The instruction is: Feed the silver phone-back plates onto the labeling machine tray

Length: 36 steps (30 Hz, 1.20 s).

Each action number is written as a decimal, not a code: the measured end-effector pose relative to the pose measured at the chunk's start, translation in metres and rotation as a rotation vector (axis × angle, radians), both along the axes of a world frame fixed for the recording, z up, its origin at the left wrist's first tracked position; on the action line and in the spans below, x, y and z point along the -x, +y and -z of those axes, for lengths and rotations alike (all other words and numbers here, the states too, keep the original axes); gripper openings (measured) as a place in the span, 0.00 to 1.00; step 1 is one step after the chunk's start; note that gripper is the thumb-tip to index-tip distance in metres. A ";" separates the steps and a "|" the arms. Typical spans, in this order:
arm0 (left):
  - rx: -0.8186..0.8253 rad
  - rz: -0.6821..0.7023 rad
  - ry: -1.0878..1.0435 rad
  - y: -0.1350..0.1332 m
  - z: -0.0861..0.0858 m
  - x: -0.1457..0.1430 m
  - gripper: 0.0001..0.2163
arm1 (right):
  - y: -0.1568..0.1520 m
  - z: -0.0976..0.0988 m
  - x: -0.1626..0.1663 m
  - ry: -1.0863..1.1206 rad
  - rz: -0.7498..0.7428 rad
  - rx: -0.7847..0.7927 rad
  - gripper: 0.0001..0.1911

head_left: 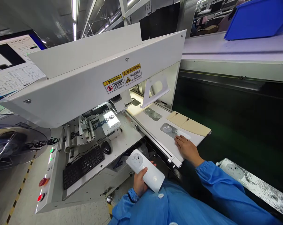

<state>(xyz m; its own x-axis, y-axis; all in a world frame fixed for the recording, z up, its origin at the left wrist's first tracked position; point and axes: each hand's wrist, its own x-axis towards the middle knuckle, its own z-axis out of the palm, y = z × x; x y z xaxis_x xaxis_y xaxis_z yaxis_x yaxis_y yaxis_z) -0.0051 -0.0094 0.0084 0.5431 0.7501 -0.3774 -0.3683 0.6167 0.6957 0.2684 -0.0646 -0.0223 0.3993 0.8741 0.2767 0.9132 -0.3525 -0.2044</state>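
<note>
While the left hand (139,182) holds one panel (148,168), the bed (166,142) bears three.

White feed platform (154,129): three grey panels (152,114) flat in a row; beige board (190,125) along one side. Machine bench (128,134): black keyboard (84,167), black mouse (106,147).

The head camera looks forward and down over left hand (139,182) and right hand (187,149).

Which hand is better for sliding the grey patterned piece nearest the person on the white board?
Probably the right hand: its fingers are already at that grey patterned piece. The left hand is busy gripping a white panel.
</note>
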 end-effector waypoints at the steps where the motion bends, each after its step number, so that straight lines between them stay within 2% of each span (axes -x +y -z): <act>1: 0.003 -0.010 0.001 0.000 -0.001 -0.001 0.17 | 0.001 0.003 0.002 -0.005 0.004 0.014 0.22; 10: -0.048 -0.048 0.055 -0.002 0.001 -0.012 0.13 | 0.001 0.013 0.017 -0.008 0.057 0.115 0.28; 14: -0.034 -0.038 0.047 0.000 0.001 -0.013 0.13 | -0.003 0.004 0.017 -0.007 0.078 0.130 0.26; 17: -0.025 0.017 0.042 0.003 -0.001 -0.011 0.13 | 0.009 -0.007 0.002 -0.010 0.102 0.118 0.23; 21: -0.003 0.084 0.059 0.006 -0.001 -0.008 0.18 | 0.029 -0.016 -0.021 0.013 0.134 0.114 0.26; 29: 0.012 0.030 0.046 0.008 0.000 -0.004 0.19 | 0.043 -0.019 -0.018 0.051 0.126 0.111 0.21; 33: 0.012 -0.003 0.031 0.006 0.002 -0.002 0.18 | 0.042 -0.024 -0.022 0.057 0.152 0.112 0.26; 36: 0.026 -0.022 0.035 0.006 0.006 0.001 0.19 | 0.030 -0.028 -0.030 0.054 0.188 0.113 0.30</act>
<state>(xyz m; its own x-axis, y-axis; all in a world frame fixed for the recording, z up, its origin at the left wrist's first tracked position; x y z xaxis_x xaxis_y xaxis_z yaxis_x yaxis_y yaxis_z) -0.0060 -0.0033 0.0027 0.5126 0.7516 -0.4152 -0.3583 0.6267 0.6920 0.2988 -0.0345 0.0061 0.5698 0.8071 0.1546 0.8180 -0.5391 -0.2006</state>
